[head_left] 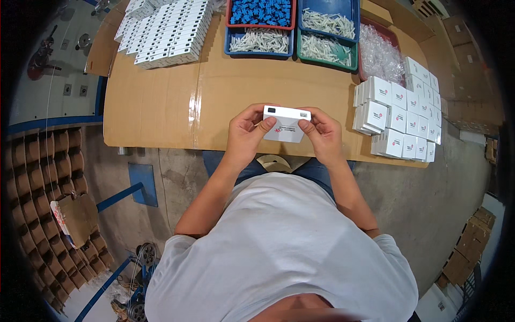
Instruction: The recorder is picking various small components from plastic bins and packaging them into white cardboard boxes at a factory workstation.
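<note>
A small white carton (284, 131) with a red mark on its face is held up over the table's near edge. My left hand (248, 133) grips its left side, thumb on the front face. On the opposite side my right hand (323, 134) pinches it the same way, its thumb near the top corner. The carton's narrow upper side faces up and shows a dark patch at the left and a pale label at the right. My fingers behind the carton are partly hidden.
Cardboard covers the table (155, 107). Stacked white cartons stand at the back left (171, 32) and right (397, 115). Bins at the back hold blue pieces (260, 12) and white slender pieces (261, 42). Clear plastic bags (380, 51) fill a red bin.
</note>
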{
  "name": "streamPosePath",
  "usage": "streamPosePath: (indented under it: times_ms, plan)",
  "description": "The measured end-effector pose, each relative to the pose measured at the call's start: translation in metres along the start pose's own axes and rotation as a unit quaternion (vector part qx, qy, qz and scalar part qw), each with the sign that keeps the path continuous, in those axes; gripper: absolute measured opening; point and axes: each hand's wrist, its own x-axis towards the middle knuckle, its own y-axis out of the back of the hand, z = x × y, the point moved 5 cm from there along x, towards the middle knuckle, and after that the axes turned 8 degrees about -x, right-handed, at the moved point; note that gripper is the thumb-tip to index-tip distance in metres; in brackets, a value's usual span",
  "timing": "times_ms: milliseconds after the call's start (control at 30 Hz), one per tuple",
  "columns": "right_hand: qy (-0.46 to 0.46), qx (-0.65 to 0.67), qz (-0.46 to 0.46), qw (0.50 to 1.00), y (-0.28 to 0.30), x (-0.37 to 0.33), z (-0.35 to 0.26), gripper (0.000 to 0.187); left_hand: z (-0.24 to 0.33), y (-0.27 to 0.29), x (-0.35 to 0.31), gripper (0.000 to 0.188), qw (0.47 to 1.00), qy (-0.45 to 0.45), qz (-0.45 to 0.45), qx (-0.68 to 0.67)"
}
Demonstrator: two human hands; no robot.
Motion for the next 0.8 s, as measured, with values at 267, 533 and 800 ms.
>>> streamPosePath:
  times_ms: [267,533,800]
  plan:
    - [0.095,-0.234,0.192,0.948,0.004,0.007,0.003,0.054,-0.021,0.007,0.013,0.03,0.99,0.027,0.136,0.002]
    - [0.141,-0.367,0.122,0.911,-0.016,0.007,0.005,0.049,-0.028,-0.018,0.007,0.042,0.997,0.012,0.032,-0.072]
    - [0.091,-0.376,0.128,0.913,-0.006,0.008,0.01,0.034,-0.045,0.06,0.015,0.038,0.989,0.029,0.135,0.043]
